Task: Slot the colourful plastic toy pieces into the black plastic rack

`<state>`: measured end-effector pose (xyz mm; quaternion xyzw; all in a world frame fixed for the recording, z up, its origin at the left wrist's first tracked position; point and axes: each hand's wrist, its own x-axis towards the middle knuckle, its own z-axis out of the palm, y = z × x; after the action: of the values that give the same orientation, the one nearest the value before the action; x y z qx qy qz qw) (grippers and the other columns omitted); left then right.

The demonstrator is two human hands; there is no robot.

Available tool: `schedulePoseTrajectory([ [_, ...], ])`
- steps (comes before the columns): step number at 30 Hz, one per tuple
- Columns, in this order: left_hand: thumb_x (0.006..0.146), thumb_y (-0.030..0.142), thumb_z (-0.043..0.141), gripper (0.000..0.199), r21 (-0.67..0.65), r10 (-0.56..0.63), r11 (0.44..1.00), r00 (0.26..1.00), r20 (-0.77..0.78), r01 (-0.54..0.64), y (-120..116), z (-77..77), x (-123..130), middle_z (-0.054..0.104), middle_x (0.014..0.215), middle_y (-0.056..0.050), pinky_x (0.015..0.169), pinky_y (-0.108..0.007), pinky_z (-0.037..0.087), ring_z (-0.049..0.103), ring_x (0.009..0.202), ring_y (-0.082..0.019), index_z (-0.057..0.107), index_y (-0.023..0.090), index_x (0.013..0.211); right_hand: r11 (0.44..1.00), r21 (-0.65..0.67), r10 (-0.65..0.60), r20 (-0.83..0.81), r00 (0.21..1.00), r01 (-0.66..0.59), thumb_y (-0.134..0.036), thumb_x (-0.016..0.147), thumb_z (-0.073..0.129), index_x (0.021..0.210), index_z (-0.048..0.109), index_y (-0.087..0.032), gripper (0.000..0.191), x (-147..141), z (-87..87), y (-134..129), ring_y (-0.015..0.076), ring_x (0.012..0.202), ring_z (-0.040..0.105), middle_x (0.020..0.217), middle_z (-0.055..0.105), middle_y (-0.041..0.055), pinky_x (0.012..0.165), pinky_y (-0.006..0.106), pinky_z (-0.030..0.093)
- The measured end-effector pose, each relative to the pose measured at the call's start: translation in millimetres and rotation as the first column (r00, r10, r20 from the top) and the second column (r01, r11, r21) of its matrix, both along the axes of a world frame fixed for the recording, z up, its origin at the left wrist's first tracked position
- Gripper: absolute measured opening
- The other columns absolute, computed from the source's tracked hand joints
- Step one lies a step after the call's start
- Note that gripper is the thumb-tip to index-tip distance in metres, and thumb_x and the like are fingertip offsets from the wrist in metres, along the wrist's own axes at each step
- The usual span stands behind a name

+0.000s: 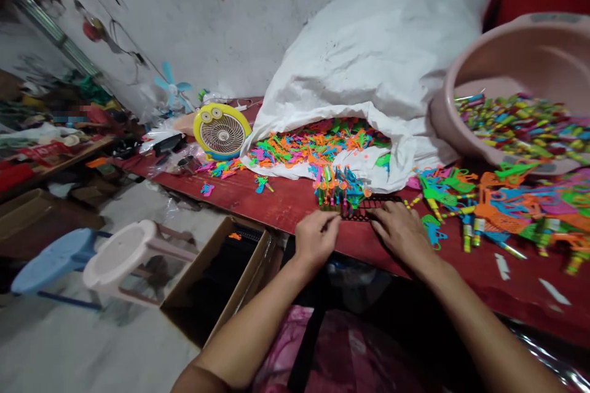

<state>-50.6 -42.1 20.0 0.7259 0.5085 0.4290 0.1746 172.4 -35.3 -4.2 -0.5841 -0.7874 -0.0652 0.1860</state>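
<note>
Resting the loosely open right hand (404, 230) on the black grid (369, 203), probably light, stiffish, best held by its rim, and curling the left hand (316, 234) alongside, any grip unclear.

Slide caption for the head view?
Left hand and right hand at a black grid on a red table, open white sack behind.

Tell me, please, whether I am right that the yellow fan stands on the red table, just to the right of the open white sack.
Not quite: the yellow fan does stand on the red table, but just to the left of the open white sack, as the head view shows.
</note>
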Motion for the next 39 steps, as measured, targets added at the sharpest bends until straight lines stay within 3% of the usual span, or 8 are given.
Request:
schedulePoseTrajectory([
  [3,0.095,0.039,0.055,0.03,0.292,0.184,0.945,0.977,-0.11,-0.145,18,27.1,-16,0.071,0.103,-0.01,0.095,-0.04,0.046,0.062,0.1,-0.023,0.07,0.019,0.112,0.997,0.076,0.01,-0.175,0.984,0.003,-0.031,0.095,0.053,0.116,0.066,-0.018,0.028,-4,1.4,-5,0.0269,0.106,0.054,0.111,0.065,0.0109,0.084,0.037,0.037],
  [5,0.093,0.044,0.057,0.038,0.379,0.131,0.924,0.97,-0.206,-0.045,40,41.2,-21,0.063,0.126,-0.012,0.105,-0.043,0.04,0.055,0.119,-0.025,0.066,0.021,0.122,0.996,0.091,0.035,-0.311,0.95,-0.007,-0.033,0.095,0.052,0.116,0.064,-0.018,0.029,-17,1.7,-8,0.0255,0.103,0.057,0.109,0.065,0.0106,0.083,0.036,0.04],
  [10,0.099,0.043,0.048,0.035,0.309,-0.215,0.885,0.895,-0.39,0.348,82,43.5,-13,0.061,0.129,-0.01,0.109,-0.043,0.038,0.05,0.127,-0.024,0.067,0.023,0.121,0.997,0.066,0.002,-0.51,0.86,0.037,-0.036,0.097,0.046,0.094,0.061,-0.018,0.023,-54,-3.2,2,0.0211,0.081,0.058,0.089,0.06,0.0069,0.071,0.032,0.042],
  [19,0.103,0.037,0.039,0.037,0.287,-0.237,0.894,0.907,-0.347,0.344,78,32.0,-5,0.065,0.122,-0.01,0.112,-0.044,0.039,0.051,0.125,-0.023,0.067,0.019,0.116,0.942,-0.116,-0.33,-0.136,0.934,0.316,-0.026,0.101,0.035,0.109,0.057,-0.012,0.027,-82,13.4,6,0.0216,0.076,0.06,0.096,0.063,0.012,0.061,0.032,0.033],
  [24,0.097,0.056,0.046,0.05,0.255,-0.214,0.907,0.887,-0.409,0.337,72,44.5,-6,0.061,0.13,-0.012,0.109,-0.046,0.037,0.047,0.129,-0.027,0.062,0.018,0.126,0.946,-0.159,-0.302,-0.106,0.948,0.283,-0.025,0.101,0.032,0.12,0.053,-0.014,0.03,-80,18.6,5,0.0212,0.079,0.063,0.107,0.064,0.0128,0.061,0.031,0.034],
  [28,0.084,0.07,0.057,0.064,0.3,-0.263,0.822,0.79,-0.554,0.484,79,62.3,-5,0.052,0.144,-0.011,0.114,-0.056,0.02,0.039,0.137,-0.034,0.06,0.026,0.132,0.981,-0.086,-0.19,-0.299,0.935,0.172,-0.023,0.097,0.034,0.109,0.056,-0.015,0.026,-71,1.8,12,0.0235,0.084,0.063,0.099,0.064,0.0117,0.067,0.031,0.041],
  [33,0.099,0.042,0.048,0.032,0.156,-0.388,0.766,0.642,-0.661,0.624,96,72.4,2,0.069,0.104,-0.006,0.101,-0.042,0.033,0.058,0.105,-0.022,0.069,0.022,0.11,0.998,-0.023,-0.061,-0.47,0.881,0.057,-0.031,0.094,0.04,0.093,0.057,-0.018,0.021,-64,-13.6,21,0.0231,0.082,0.06,0.088,0.063,0.0096,0.073,0.033,0.045],
  [39,0.093,0.057,0.052,0.041,0.158,-0.358,0.791,0.657,-0.664,0.591,99,70.6,7,0.067,0.095,-0.007,0.083,-0.036,0.037,0.055,0.096,-0.023,0.067,0.02,0.101,0.989,-0.132,-0.112,-0.371,0.922,0.067,-0.029,0.096,0.04,0.101,0.064,-0.015,0.028,-62,-11.7,23,0.0244,0.088,0.063,0.099,0.067,0.0127,0.075,0.033,0.045],
])
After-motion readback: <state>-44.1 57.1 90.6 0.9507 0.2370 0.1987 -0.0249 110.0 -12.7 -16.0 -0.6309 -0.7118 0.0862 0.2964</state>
